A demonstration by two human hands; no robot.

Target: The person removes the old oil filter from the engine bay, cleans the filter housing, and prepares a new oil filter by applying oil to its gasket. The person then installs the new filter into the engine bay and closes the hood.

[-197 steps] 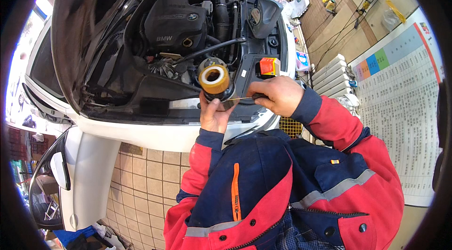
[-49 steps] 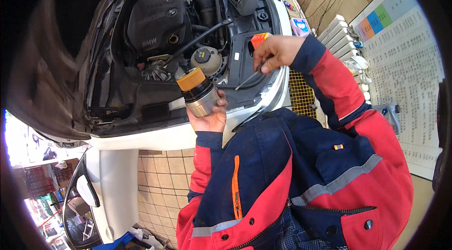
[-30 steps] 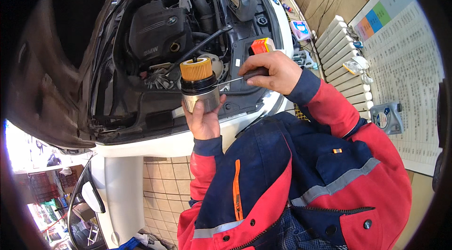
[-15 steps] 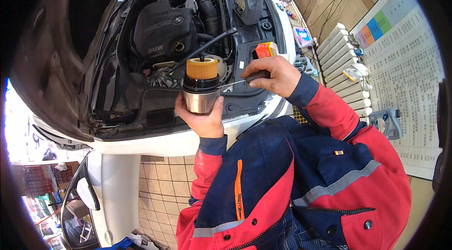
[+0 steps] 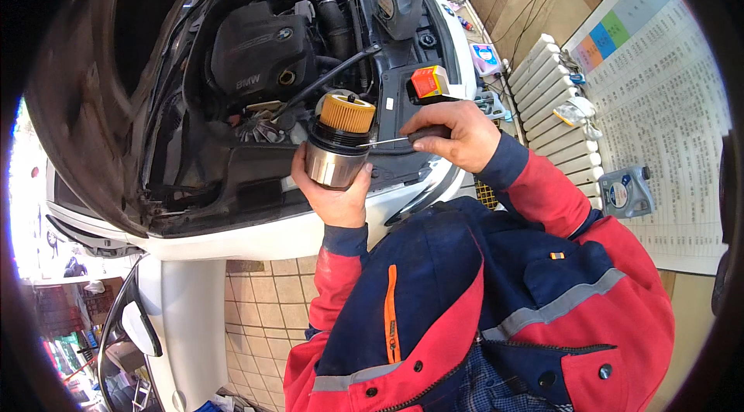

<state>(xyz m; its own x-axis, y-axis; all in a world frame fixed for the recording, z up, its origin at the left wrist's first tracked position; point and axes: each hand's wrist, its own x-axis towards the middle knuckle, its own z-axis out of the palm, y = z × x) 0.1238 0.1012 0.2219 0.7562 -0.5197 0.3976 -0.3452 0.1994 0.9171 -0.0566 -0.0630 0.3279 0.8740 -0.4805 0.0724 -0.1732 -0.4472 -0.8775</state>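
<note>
My left hand (image 5: 335,199) is wrapped round a silver metal oil filter socket (image 5: 333,166). Seated in it is a black ribbed filter housing cap (image 5: 339,139), and an orange pleated oil filter (image 5: 347,113) stands on top, the whole stack leaning slightly right. In my closed right hand (image 5: 459,135) is the dark handle of a thin pick or screwdriver (image 5: 428,132). Its metal shaft points left, and the tip meets the side of the black cap near its ridges. Whether the tip sits under a ring cannot be made out.
Behind my hands lies an open engine bay with a black engine cover (image 5: 260,51). A grey oil jug (image 5: 398,5) and an orange-red carton (image 5: 430,83) rest on its right side. The raised hood (image 5: 85,102) is at left; a white radiator (image 5: 546,102) stands right, near another grey jug (image 5: 626,192).
The cap and filter have tipped to the right in my left hand. The pick's tip stays against the cap's side. The whole view has shifted slightly.
</note>
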